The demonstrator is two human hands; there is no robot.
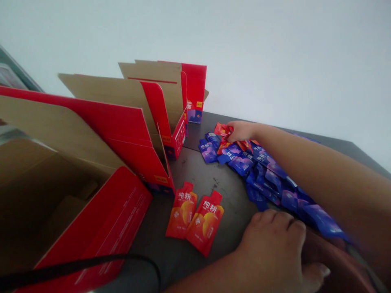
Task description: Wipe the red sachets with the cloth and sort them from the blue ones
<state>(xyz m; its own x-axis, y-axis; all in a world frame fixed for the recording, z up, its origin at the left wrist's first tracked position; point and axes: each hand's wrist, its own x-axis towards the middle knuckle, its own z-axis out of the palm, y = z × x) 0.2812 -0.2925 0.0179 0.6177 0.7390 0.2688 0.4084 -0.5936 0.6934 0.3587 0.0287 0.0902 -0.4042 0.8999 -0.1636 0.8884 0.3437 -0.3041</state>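
Observation:
At the far end of a pile of blue pouches (pixel 269 175), my right hand (pixel 242 131) is closed on a red pouch (pixel 224 129). More red pouches lie partly under that hand, among the blue ones. My left hand (pixel 271 244) rests near the front of the pile, knuckles up, with its fingers curled under and the thumb to the right. What lies beneath its fingers is hidden. To its left, two red pouches (pixel 204 223) with orange fruit prints lie flat side by side on the dark table (pixel 232 207), slightly overlapping.
Several open red cardboard boxes (pixel 128 126) stand in a row along the left, their flaps raised. The nearest box (pixel 100 228) has a dark inside. A black cable (pixel 128 256) crosses the lower left. A pale wall (pixel 275 61) rises behind the table.

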